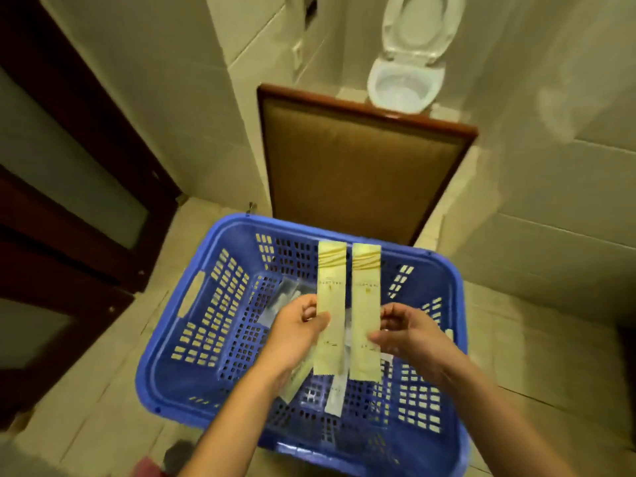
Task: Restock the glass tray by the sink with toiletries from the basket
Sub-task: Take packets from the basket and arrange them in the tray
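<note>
I am looking down into the blue basket (192, 356) on the tiled floor, and I have one long yellow packet in each hand, both held upright just above it. The left hand (296, 333) pinches the left packet (331, 304) at about mid-length, thumb on the front and the other fingers curled behind its left edge; the right hand (409, 333) pinches the right packet (366, 304) the same way from its right edge, thumb tip on the face and fingers folded behind. The two packets stand side by side, near each other but apart. They look to me like thin, flat paper sachets: very light, a little stiff along their length since they stay straight above my grip, but likely to crease or bend if I squeeze hard or take them by one end. A light pinch near the middle, as now, seems the right hold; the paper does not look slippery. Lower in the basket lie more sachets (335, 395), pale ones, and a clear wrapper (285, 294) at the left, all loose on the perforated floor. The glass tray and sink are not in view, so I judge nothing is restocked from this pair yet. Beyond the basket stands a padded brown panel (358, 173), and behind it a toilet (407, 74).
</note>
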`<control>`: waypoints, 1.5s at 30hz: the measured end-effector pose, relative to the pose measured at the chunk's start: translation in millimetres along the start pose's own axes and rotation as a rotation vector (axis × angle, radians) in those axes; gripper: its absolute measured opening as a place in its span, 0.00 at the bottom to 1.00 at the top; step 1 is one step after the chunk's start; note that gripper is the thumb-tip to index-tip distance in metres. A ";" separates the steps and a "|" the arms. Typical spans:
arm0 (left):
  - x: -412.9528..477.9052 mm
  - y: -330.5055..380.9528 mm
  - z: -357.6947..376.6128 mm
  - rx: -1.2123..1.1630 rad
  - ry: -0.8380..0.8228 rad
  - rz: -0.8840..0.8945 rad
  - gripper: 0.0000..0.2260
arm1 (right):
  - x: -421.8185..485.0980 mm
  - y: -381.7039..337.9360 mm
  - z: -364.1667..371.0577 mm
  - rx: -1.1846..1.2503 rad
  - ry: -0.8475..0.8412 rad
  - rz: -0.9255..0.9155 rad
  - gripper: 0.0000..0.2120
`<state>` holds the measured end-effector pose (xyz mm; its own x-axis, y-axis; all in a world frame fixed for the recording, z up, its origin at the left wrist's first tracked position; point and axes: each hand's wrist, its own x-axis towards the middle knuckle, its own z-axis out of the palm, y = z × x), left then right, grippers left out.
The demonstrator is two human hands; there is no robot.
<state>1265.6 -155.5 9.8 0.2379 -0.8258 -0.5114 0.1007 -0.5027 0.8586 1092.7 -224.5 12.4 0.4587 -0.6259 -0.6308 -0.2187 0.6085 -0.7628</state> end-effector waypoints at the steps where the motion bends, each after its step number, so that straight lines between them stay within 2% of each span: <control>1: -7.1 9.9 8.2 0.016 -0.021 0.027 0.12 | -14.3 -3.8 0.9 0.007 0.027 -0.033 0.10; 9: -64.8 71.1 94.7 0.216 -0.168 0.274 0.12 | -104.7 -27.1 -38.2 0.070 0.246 -0.288 0.14; 16: -121.9 83.3 213.2 0.425 -0.281 0.475 0.10 | -201.6 2.5 -121.0 0.270 0.376 -0.354 0.10; 23: -192.3 48.8 368.4 0.253 -0.493 0.398 0.15 | -325.9 67.4 -231.0 0.282 0.534 -0.391 0.14; 27: -247.2 10.6 478.7 0.241 -0.663 0.352 0.18 | -414.7 125.5 -306.7 0.286 0.657 -0.401 0.18; 30: -292.1 -15.1 550.0 0.257 -0.824 0.316 0.21 | -475.3 173.8 -339.7 0.410 0.792 -0.460 0.22; 32: -326.2 -30.8 591.3 0.279 -0.925 0.299 0.22 | -511.2 209.0 -355.0 0.559 0.897 -0.493 0.21; 35: -367.1 -48.9 634.7 0.290 -1.036 0.273 0.20 | -548.3 250.4 -372.7 0.675 0.988 -0.498 0.24; 37: -383.3 -61.0 659.6 0.321 -1.080 0.233 0.17 | -572.3 269.8 -383.5 0.681 1.099 -0.435 0.22; 41: -386.6 -67.3 710.9 0.354 -1.129 0.178 0.05 | -609.2 297.2 -402.8 0.671 1.264 -0.309 0.23; 45: -377.0 -54.2 779.0 0.440 -1.249 0.137 0.04 | -632.8 312.8 -430.7 0.653 1.413 -0.222 0.23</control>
<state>417.9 -16.2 127.6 -0.8431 -0.4359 -0.3150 -0.2274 -0.2418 0.9433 363.1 151.8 111.7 -0.7968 -0.4328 -0.4217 0.3080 0.3095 -0.8996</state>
